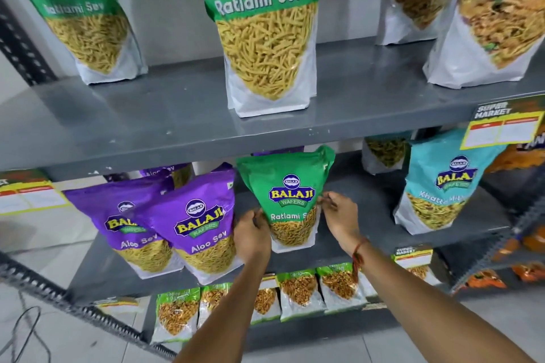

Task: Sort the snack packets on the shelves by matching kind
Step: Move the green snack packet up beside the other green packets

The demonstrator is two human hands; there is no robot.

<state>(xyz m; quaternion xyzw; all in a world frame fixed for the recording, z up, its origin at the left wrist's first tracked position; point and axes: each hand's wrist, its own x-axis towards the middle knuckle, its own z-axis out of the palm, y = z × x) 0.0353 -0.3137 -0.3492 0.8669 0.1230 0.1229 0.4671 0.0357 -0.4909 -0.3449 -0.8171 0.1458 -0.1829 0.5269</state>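
Head view: the fingers of the left hand (pixel 252 234) pinch the left edge of a green Ratlami Sev packet (pixel 290 200), and the fingers of the right hand (pixel 340 216) pinch its right edge, so both hands hold it upright. A red thread band (pixel 358 253) circles the right wrist. The packet stands on the middle shelf (pixel 354 209), just beside two purple Aloo Sev packets (pixel 194 224) on its left and well apart from a teal packet (pixel 442 186) on its right. All are glossy plastic pouches with flat white bases and clear windows showing thin yellow strands. On the upper shelf (pixel 177 115) stand two larger green Ratlami Sev pouches (pixel 265 23) and, at the right, orange Tikka packets (pixel 495 18). Both shelves are smooth grey painted metal, carried on perforated angle posts. Yellow price tags (pixel 501 127) hang from the shelf edges. A lower shelf carries small green-topped packets (pixel 298 292). Pale floor tiles (pixel 59 333) and a dark cable show below left.
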